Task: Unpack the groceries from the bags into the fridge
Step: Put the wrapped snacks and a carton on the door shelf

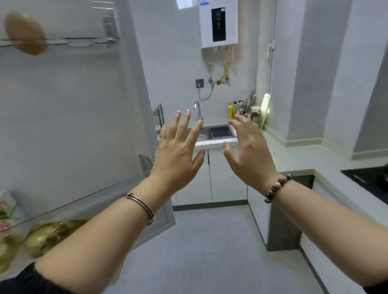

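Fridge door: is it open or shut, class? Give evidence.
Open. The fridge door stands swung out, its inner shelf rack in view.

Black sleeves (22, 287), metal bangle (141, 205) left wrist, beaded bracelet (277, 186) right wrist

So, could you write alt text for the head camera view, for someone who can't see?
The left hand and right hand, both empty, reach forward with fingers spread. An open fridge door stands at left, blurred yellowish produce near its bottom; a sink lies ahead.
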